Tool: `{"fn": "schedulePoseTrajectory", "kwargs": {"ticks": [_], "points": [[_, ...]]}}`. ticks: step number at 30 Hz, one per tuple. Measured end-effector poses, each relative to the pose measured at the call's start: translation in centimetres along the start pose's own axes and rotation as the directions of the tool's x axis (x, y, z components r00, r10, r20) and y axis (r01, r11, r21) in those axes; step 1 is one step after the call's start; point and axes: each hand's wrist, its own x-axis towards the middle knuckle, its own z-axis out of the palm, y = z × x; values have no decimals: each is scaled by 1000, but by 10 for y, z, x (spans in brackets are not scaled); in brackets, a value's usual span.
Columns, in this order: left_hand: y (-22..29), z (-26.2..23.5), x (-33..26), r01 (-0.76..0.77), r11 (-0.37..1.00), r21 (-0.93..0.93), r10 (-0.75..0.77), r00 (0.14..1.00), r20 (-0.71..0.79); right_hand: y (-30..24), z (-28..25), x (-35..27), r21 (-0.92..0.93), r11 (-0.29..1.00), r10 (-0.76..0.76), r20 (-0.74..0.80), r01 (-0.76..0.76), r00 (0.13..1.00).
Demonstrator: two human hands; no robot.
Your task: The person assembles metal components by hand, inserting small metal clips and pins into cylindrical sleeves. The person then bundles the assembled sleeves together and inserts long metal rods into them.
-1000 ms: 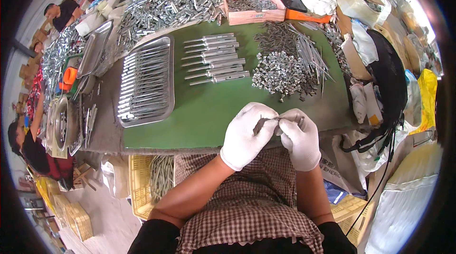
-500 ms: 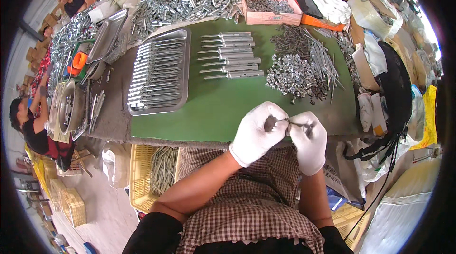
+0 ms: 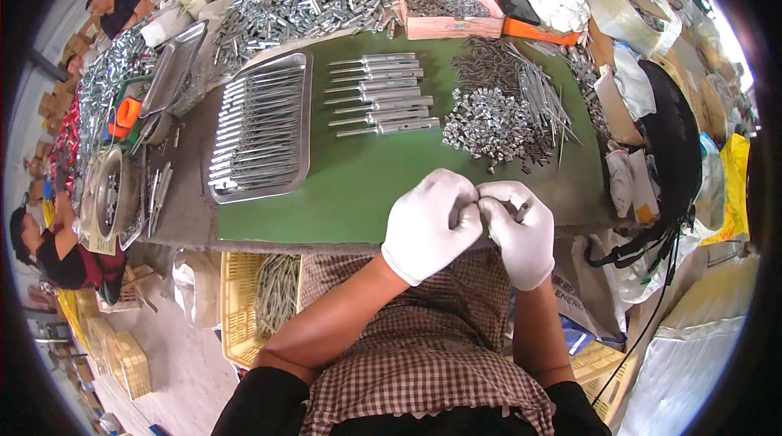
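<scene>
My left hand (image 3: 432, 228), in a white glove, is closed in a pinch, and what its fingertips hold is hidden. Its fingertips meet those of my right hand (image 3: 519, 242), gloved too and closed. The end of a small dark metal pin (image 3: 522, 212) pokes out from the right hand's curled fingers. Both hands are above the near edge of the green work mat (image 3: 358, 191). Beyond them lie a heap of small shiny metal pieces (image 3: 489, 126), a pile of short dark pins (image 3: 485, 69) and a bunch of thin metal rods (image 3: 544, 102).
A steel tray (image 3: 303, 151) of rods with thick ends stands left of several metal tubes with thin rods (image 3: 383, 102). Farther back are a mound of metal tubes (image 3: 301, 0) and a pink box (image 3: 452, 27). A black bag (image 3: 672, 143) hangs at right. Another person (image 3: 69, 244) sits far left.
My fingertips have drawn closer together, and the gap inside each pinch has closed. The dark pin's end now shows at the right hand. The whole view has shifted slightly.
</scene>
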Motion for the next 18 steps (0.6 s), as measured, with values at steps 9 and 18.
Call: {"fn": "schedulePoseTrajectory", "kwargs": {"ticks": [9, 18], "points": [[-3, 4, -1, 330, 874, -356, -278, 941, 191, 16, -23, 13, -632, 744, -375, -127, 216, 918], [-16, 22, 1, -223, 942, 250, 166, 959, 229, 26, -49, 29, -727, 629, -524, -133, 277, 841]]}}
